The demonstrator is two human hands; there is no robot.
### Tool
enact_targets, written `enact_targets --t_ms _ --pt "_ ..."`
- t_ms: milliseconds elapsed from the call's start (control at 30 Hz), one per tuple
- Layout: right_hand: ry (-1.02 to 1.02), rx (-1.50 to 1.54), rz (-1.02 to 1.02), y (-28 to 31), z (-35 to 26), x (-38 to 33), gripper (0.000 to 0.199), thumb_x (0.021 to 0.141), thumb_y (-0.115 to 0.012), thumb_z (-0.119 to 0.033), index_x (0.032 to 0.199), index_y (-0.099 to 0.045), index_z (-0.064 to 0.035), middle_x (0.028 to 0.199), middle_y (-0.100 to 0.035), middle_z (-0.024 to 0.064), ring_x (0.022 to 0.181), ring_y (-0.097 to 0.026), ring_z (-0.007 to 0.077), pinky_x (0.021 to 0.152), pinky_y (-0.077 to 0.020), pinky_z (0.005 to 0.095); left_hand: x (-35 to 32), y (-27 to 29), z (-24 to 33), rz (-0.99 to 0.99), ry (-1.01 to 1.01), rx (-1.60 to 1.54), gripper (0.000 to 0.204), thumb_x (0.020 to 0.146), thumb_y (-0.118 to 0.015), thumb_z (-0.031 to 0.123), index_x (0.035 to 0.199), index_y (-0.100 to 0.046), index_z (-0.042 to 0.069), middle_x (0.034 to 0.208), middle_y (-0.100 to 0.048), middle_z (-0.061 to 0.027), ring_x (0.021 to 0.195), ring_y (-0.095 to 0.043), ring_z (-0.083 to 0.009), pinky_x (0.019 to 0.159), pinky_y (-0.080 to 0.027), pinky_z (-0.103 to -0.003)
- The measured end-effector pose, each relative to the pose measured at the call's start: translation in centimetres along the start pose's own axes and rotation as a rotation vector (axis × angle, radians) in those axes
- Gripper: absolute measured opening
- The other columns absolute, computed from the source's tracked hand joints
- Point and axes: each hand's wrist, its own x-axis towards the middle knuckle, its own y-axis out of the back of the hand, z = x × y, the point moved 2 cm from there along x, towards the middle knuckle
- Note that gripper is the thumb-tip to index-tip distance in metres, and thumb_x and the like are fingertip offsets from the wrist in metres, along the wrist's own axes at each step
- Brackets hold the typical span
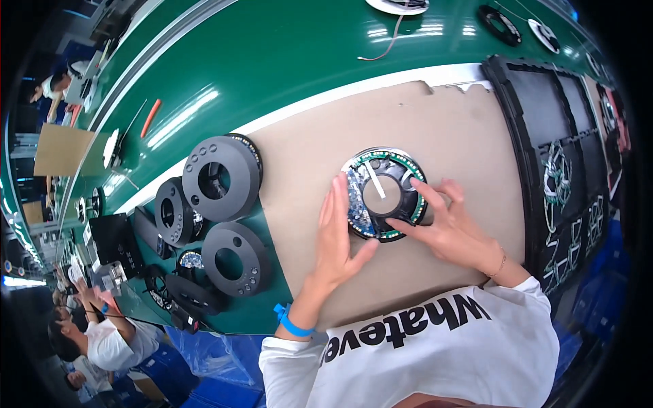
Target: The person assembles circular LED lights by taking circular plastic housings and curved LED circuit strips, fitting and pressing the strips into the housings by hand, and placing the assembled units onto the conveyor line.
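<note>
A round electronic assembly (356, 204) lies on the brown board in front of me. It has a black housing, a ring of small lights on a green rim, a blue circuit board on its left side, and a white strip (375, 179) reaching into its brown-looking centre. My left hand (335, 238) stands along its left edge, fingers stretched out together and thumb apart. Over its right side, my right hand (445, 221) has its fingers spread. The right forefinger touches the upper right of the ring, and the right thumb rests at its lower inner part.
Several dark grey ring covers (237, 260) lie at left on the green table (286, 61). A black compartment tray (520, 122) with white cables (558, 177) stands at right. An orange stick (150, 118) and more round parts (500, 25) lie farther off. Another person (115, 340) sits at lower left.
</note>
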Motion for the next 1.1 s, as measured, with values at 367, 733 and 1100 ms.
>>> enact_targets --t_ms 367,733,1100 --pt "0.091 0.442 -0.132 2.1 1.9 1.9 0.02 0.071 -0.07 -0.021 0.091 -0.068 -0.0193 0.12 -0.048 0.0029 0.107 -0.038 0.0294 0.093 -0.0316 0.0432 0.1 -1.1 1.3 -0.005 -0.022 0.356 0.087 0.07 -0.067 0.022 0.136 -0.019 -0.006 0.142 -0.022 -0.0276 0.132 -0.021 -0.0428 0.107 -0.02 -0.046" --pt "-0.115 0.231 0.04 -0.3 4.6 4.3 0.019 0.074 -0.066 -0.01 0.093 -0.066 -0.0112 0.098 -0.051 0.0027 0.097 -0.045 0.0243 0.083 -0.0388 0.0361 0.4 -0.9 1.1 0.058 -0.011 0.302 0.09 0.064 -0.071 0.024 0.136 -0.023 0.001 0.141 -0.023 -0.0271 0.121 -0.03 -0.0448 0.101 -0.029 -0.047" --pt "-0.194 0.414 0.004 -1.5 5.2 4.3 0.021 0.071 -0.068 -0.011 0.092 -0.066 -0.0156 0.103 -0.048 0.0029 0.097 -0.038 0.0278 0.089 -0.0351 0.0375 2.4 1.0 0.0 0.049 -0.152 0.472 0.111 0.051 -0.079 0.039 0.136 -0.019 0.0 0.143 -0.024 -0.0219 0.111 -0.03 -0.0423 0.098 -0.026 -0.046"
